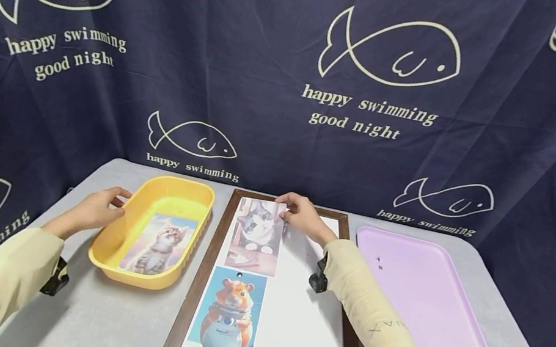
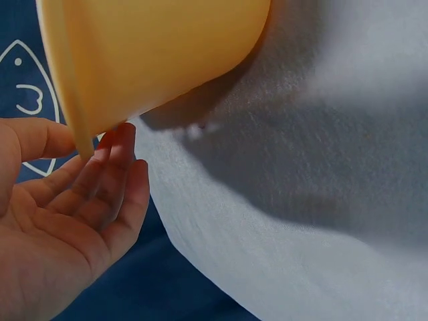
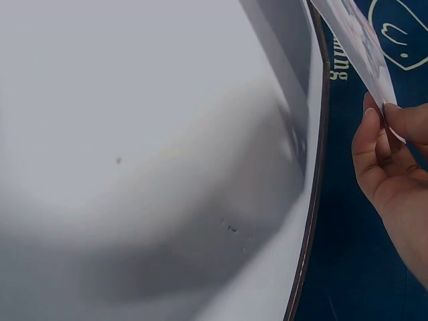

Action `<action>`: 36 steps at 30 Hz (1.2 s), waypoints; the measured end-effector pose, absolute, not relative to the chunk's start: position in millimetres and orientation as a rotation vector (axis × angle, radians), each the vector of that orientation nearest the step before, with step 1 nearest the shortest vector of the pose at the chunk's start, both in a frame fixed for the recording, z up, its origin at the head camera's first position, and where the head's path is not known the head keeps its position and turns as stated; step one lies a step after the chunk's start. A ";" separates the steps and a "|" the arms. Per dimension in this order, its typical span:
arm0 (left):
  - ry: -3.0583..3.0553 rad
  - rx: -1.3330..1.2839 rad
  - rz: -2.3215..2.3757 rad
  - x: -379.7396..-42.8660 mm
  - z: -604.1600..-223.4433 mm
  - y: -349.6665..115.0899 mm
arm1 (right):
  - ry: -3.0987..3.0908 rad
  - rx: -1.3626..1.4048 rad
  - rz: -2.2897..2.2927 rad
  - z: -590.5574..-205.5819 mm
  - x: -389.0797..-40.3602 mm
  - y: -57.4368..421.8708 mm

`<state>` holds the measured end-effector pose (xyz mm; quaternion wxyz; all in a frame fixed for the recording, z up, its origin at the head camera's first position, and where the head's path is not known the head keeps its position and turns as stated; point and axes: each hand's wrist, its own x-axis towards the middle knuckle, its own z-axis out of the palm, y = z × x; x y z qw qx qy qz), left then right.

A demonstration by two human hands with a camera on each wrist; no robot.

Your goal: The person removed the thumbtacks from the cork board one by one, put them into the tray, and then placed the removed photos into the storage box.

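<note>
My right hand (image 1: pixel 302 216) pinches the upper right corner of a grey-and-white cat picture card (image 1: pixel 257 235) between thumb and fingers. That card lies over the upper left of a white board in a brown wooden frame (image 1: pixel 198 283). In the right wrist view the card (image 3: pixel 364 50) slants up off the white surface (image 3: pixel 134 87). Below it on the board is an orange hamster picture card (image 1: pixel 228 320). My left hand (image 1: pixel 101 207) holds the left rim of a yellow plastic basin (image 1: pixel 143 190), thumb on one side, fingers on the other. Inside the basin lies a kitten picture card (image 1: pixel 160 246).
To the right of the frame is a shallow purple tray (image 1: pixel 428 305) with small dark bits (image 1: pixel 380 267) near its upper left. Everything stands on a grey table (image 1: pixel 80 312). A dark blue curtain (image 1: pixel 281 62) with fish drawings hangs behind the table.
</note>
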<state>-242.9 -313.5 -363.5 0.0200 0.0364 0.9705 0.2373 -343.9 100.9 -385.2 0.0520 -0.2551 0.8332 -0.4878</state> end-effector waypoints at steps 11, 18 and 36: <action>2.780 0.026 0.990 -241.8 -361.3 -319.8 | 2.447 -0.674 -1.576 -382.8 -343.7 101.1; 2.725 0.005 1.023 -242.7 -360.3 -321.0 | 2.412 -0.676 -1.616 -380.6 -343.6 99.9; 2.717 -0.005 0.999 -243.4 -360.8 -321.8 | 2.328 -0.689 -1.651 -371.9 -340.3 69.7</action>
